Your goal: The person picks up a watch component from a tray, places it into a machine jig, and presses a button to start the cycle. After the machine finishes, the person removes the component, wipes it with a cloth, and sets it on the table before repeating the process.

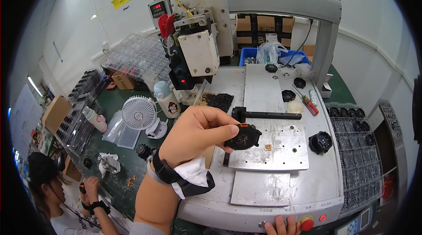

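Note:
Between thumb and fingers, my left hand [200, 131] pinches a round black watch case [246, 137] with a small orange part on its rim. It is held over the left side of a scratched metal plate [288, 158] dotted with holes. On that plate lies a small orange piece [268, 147]. Behind the case, a black bar [272, 115] crosses the fixture. At the lower edge, the fingers of my right hand [282, 226] rest apart on the machine's front panel, beside a red emergency stop knob [307, 223]; most of that hand is out of frame.
The dispensing head [200, 52] stands over the bench's far left. A black fixture block [320, 142], a screwdriver [310, 105] and round black cases [288, 95] lie to the right. Clear trays [356, 156] flank the machine. A fan [140, 112] and a co-worker [48, 186] are at left.

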`<state>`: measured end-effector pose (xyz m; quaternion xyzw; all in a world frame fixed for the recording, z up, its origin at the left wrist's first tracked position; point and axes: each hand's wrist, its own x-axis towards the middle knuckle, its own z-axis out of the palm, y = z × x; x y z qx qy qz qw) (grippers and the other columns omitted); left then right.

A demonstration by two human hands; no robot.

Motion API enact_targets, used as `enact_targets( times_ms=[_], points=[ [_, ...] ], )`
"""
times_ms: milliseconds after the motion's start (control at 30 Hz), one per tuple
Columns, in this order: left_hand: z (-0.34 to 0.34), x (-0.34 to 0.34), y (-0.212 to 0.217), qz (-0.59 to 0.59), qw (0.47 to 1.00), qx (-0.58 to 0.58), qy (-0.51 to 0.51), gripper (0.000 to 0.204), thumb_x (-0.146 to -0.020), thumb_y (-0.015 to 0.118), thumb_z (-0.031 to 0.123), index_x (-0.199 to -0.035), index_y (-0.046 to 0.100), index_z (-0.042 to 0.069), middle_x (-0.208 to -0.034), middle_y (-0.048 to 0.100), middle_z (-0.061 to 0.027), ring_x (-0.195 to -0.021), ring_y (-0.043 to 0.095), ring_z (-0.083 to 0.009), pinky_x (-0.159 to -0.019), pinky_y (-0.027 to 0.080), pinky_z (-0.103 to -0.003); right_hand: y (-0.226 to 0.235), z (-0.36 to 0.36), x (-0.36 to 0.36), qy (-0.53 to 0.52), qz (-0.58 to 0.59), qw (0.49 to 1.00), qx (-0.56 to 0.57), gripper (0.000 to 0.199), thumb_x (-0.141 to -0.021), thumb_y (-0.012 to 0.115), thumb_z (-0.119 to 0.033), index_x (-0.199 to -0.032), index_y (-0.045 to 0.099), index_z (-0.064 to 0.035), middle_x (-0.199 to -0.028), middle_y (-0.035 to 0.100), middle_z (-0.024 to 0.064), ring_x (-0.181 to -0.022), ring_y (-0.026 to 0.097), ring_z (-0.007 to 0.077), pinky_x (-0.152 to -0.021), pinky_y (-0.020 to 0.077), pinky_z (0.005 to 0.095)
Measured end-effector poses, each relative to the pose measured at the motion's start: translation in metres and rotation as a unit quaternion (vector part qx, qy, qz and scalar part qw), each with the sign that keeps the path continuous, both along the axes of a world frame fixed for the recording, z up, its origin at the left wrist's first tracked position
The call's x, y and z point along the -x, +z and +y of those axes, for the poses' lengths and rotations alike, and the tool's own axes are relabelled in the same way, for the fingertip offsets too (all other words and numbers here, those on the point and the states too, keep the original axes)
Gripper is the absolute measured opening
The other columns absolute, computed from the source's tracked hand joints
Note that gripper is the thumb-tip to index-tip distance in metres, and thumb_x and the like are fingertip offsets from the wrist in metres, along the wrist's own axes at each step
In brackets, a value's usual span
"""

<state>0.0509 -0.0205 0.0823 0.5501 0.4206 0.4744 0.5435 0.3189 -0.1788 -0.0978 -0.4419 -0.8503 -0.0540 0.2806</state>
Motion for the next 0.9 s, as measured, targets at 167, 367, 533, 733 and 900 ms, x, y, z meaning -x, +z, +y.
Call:
enact_targets(
  times_ms=[167,367,533,733,900],
  points=[
    [-0.002,-0.001,0.001,-0.001,1.000,-0.007,-0.005,0.015,-0.082,0.063,0.005,-0.093,0.064,-0.005,-0.079,0.065,-0.0091,-0.065,0.061,-0.0094,-0.057,0.051,-0.022,-0.001,-0.001,-0.001,-0.001,-0.006,1.000,0.003,0.058,-0.069,0.071,-0.030,-0.122,0.051,-0.0155,-0.133,0.042,0.0116,-0.124,0.031,0.0356,-0.102,0.0186,0.0503],
    [-0.002,-0.001,0.001,0.010,1.000,-0.011,-0.008,0.016,-0.081,0.063,0.005,-0.093,0.064,-0.005,-0.079,0.065,-0.0090,-0.066,0.061,-0.0099,-0.059,0.051,-0.021,-0.002,0.000,-0.002,-0.004,-0.010,1.000,0.001,0.059,-0.069,0.071,-0.031,-0.122,0.051,-0.0162,-0.133,0.041,0.0115,-0.125,0.030,0.0354,-0.103,0.0177,0.0497],
    [0.012,0.016,-0.008,0.038,0.996,-0.030,0.069,0.012,-0.078,0.063,-0.001,-0.089,0.063,-0.006,-0.082,0.065,-0.0119,-0.070,0.064,-0.0157,-0.065,0.052,-0.024,0.000,0.003,0.000,0.001,-0.011,1.000,-0.001,0.058,-0.070,0.070,-0.031,-0.122,0.050,-0.0159,-0.133,0.042,0.0116,-0.125,0.030,0.0357,-0.103,0.0176,0.0495],
    [0.055,0.062,-0.044,0.062,0.978,-0.007,0.201,0.019,-0.078,0.066,0.009,-0.090,0.064,-0.006,-0.077,0.063,-0.0054,-0.068,0.060,-0.0103,-0.064,0.048,-0.021,0.003,0.001,0.001,0.005,-0.007,1.000,0.006,0.057,-0.070,0.070,-0.030,-0.121,0.051,-0.0138,-0.130,0.043,0.0127,-0.121,0.032,0.0369,-0.101,0.0189,0.0510],
    [0.080,0.070,-0.067,0.217,0.926,-0.099,0.292,0.030,-0.078,0.068,0.016,-0.095,0.062,-0.008,-0.080,0.063,-0.0067,-0.069,0.058,-0.0109,-0.062,0.047,-0.022,0.007,0.002,0.002,0.004,-0.031,0.999,0.008,0.052,-0.070,0.069,-0.030,-0.118,0.054,-0.0153,-0.129,0.042,0.0140,-0.118,0.033,0.0383,-0.098,0.0219,0.0535]
  ],
)
